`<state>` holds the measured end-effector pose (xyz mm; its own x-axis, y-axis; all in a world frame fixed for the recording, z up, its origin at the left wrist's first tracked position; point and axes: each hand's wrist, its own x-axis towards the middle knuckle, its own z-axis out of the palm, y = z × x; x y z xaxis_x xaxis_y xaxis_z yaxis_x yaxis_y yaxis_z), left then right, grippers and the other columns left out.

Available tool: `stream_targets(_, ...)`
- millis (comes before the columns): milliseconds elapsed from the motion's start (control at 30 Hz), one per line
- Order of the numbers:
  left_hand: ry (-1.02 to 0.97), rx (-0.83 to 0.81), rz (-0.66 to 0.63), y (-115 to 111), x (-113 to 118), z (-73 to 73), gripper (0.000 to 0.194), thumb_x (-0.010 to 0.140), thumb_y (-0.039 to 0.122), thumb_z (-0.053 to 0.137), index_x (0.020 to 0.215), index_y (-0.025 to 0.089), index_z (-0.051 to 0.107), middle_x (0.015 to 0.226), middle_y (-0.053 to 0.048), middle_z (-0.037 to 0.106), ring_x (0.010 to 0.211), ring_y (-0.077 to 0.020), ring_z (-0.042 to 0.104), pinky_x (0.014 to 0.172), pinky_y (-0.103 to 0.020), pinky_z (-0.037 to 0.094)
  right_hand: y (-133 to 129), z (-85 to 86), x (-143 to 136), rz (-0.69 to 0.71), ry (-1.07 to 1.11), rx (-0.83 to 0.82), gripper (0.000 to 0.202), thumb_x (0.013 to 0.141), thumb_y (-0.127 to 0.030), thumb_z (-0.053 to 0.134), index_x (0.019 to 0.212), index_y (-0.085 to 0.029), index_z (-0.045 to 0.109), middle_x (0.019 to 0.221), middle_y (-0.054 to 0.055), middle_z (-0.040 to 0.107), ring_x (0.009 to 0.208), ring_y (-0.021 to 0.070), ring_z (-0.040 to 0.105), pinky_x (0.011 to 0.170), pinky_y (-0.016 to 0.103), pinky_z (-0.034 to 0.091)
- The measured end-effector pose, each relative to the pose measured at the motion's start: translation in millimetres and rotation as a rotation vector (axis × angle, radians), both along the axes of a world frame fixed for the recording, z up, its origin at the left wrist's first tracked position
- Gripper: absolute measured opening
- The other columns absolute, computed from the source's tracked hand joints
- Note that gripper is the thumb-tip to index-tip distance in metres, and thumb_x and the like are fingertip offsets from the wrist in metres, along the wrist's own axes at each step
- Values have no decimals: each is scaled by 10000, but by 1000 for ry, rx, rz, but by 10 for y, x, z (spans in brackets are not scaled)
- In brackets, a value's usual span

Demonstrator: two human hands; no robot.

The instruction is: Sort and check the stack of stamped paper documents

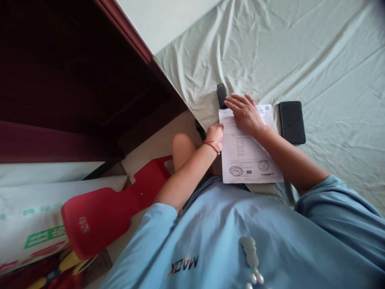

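A stack of printed papers [239, 148] with round and oval stamps lies at the bed's edge in front of me. My left hand [215, 134], a red string at its wrist, is closed on the left edge of the papers. Across their upper part rests my right hand [246, 113], fingers stretched out and pointing up and left. Its fingertips lie beside a narrow black object [221, 95], which looks like a stapler, at the papers' top left corner. I cannot tell whether they touch it. The lower end of this object meets the papers.
A black phone-like slab [292, 122] lies right of the papers on the wrinkled pale sheet [325, 60]. Dark red furniture [144, 92] borders the bed at left. Below it are a red plastic seat [99, 216] and a white printed sack [33, 212].
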<state>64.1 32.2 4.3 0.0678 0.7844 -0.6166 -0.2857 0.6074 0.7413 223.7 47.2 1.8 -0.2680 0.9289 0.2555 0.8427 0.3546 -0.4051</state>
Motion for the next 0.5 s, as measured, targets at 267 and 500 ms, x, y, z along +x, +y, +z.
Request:
stream_targets(267,67,2,-19,3,25,47,281,865,45,545,627,182,602,631,-33,632,868,-225,722,914,-366,583,-1,-45,15,11,-18,-17,696,951,-54,458,1569,-347,591,1642,-14,604,1619,239,436,1386,669,172)
stream_targets(500,58,-28,-23,23,9,-37,262,878,71,579,644,185,612,621,-30,620,836,-220,727,911,-353,584,-16,-15,-5,43,-54,-28,586,1016,-111,391,1528,-285,616,1645,30,603,1594,231,475,1397,660,132)
